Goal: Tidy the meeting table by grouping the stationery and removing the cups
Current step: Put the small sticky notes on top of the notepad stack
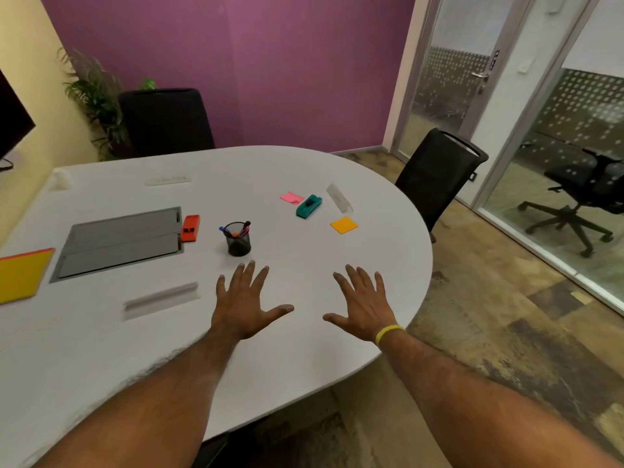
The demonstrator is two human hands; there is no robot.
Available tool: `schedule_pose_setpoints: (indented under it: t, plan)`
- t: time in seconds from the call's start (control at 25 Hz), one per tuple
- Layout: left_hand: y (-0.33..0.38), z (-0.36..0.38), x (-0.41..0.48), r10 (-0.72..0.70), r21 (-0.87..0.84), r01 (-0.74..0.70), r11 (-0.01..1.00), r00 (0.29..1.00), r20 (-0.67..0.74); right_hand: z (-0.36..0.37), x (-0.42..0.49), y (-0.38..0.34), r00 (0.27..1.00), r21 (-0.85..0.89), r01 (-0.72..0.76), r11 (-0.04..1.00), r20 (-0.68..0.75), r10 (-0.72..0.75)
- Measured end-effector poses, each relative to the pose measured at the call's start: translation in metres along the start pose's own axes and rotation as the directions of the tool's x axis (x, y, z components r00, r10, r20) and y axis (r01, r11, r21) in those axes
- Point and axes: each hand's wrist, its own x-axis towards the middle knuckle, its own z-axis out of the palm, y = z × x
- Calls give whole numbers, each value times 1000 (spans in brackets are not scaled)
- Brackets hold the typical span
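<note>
My left hand (244, 300) and my right hand (363, 307) hover palm-down over the white table (304, 349), fingers spread, holding nothing. Just beyond my left hand stands a black mesh pen holder (238, 243) with several markers. Farther right lie a pink sticky pad (292, 197), a teal whiteboard eraser (309, 206), an orange sticky pad (344, 225) and a clear nameplate (339, 197). An orange stapler-like block (190, 228) sits left of the holder. A yellow and orange notepad (22, 275) lies at the far left. No cup is visible.
A grey cable hatch (118, 243) is set into the table. A clear nameplate (160, 300) lies near my left hand, another (168, 180) at the far side. Black chairs (165, 121) (435, 173) stand around the table, a plant (98, 96) in the corner, a glass door (449, 79) right.
</note>
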Motion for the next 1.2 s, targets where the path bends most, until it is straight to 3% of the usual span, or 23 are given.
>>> schedule_pose_setpoints:
  t: [0.6,0.88,1.2]
  plan:
    - [8,58,207,-43,-41,48,998,992,117,40,177,100,987,51,-85,995,138,78]
    - [38,89,281,-158,-147,170,974,983,92,80,278,160,976,93,-36,995,219,15]
    - [79,139,349,-364,-141,394,908,911,194,127,427,241,958,178,-37,983,286,-16]
